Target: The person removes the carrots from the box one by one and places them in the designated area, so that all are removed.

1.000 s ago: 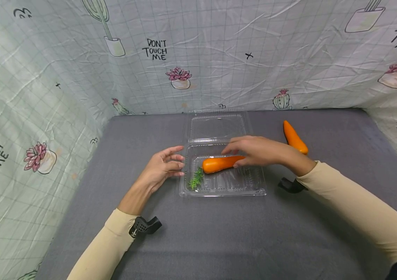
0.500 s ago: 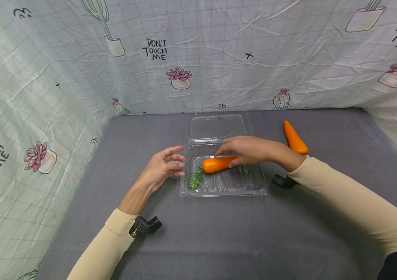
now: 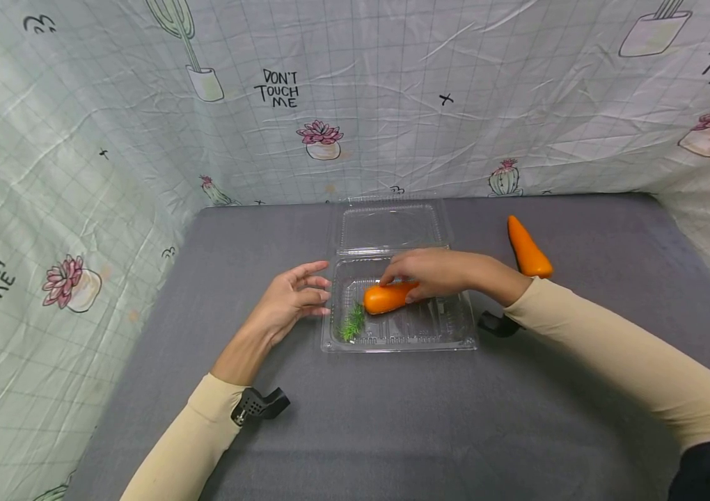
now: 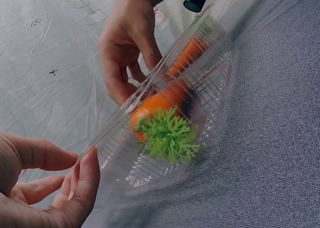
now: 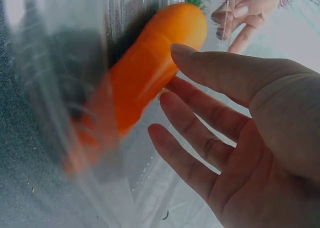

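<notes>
An orange carrot (image 3: 385, 299) lies in a clear plastic clamshell container (image 3: 399, 346), its thick end to the left. My right hand (image 3: 433, 271) holds it, thumb on the near side and fingers on the far side. In the right wrist view the thumb touches the carrot (image 5: 145, 73); its narrow end shows through the clear wall. A green leafy sprig (image 3: 352, 323) lies inside the container, left of the carrot. My left hand (image 3: 289, 303) is at the container's left rim with loosely bent fingertips touching it.
The container's hinged lid (image 3: 392, 226) lies folded back on the far side. A second carrot (image 3: 528, 249) lies on the grey tabletop (image 3: 392, 424) to the right, near my right forearm. A printed cloth (image 3: 380, 90) hangs behind and at the sides.
My right hand has slid left along the carrot, its fingers closing nearer the thick end. The carrot has shifted slightly toward me. My left hand has stayed in place.
</notes>
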A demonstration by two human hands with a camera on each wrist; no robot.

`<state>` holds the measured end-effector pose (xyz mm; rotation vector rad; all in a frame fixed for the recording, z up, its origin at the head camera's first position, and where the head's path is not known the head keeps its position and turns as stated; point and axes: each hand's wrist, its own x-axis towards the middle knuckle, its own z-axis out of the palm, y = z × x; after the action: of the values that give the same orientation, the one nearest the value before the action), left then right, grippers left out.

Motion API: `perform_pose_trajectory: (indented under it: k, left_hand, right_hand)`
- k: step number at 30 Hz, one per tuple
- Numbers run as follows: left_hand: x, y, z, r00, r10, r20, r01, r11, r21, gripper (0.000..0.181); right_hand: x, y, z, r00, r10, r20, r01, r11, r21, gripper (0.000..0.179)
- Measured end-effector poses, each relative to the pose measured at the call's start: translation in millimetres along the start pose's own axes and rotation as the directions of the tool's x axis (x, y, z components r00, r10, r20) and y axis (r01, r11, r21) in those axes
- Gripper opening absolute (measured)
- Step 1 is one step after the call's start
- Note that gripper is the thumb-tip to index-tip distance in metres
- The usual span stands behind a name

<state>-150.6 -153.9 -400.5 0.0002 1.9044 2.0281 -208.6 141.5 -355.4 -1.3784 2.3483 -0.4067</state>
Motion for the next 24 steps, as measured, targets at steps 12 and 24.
perform_pose_trajectory:
  k: [12,24]
  left_hand:
    - [0.4,0.3,-0.3,1.0,0.004,0.001,-0.004,1.0,0.005,0.068]
    - [-0.3,0.4,-1.5,1.0,0.004,0.008,-0.004,1.0,0.006,0.068]
  right_hand:
    - [3.2,-1.1,1.8,0.997,0.045,0.062,-0.046,0.999,0.017,0.048]
    - [0.7,-1.5,4.4,0.995,0.065,0.076,-0.067,0.997,0.032,0.049]
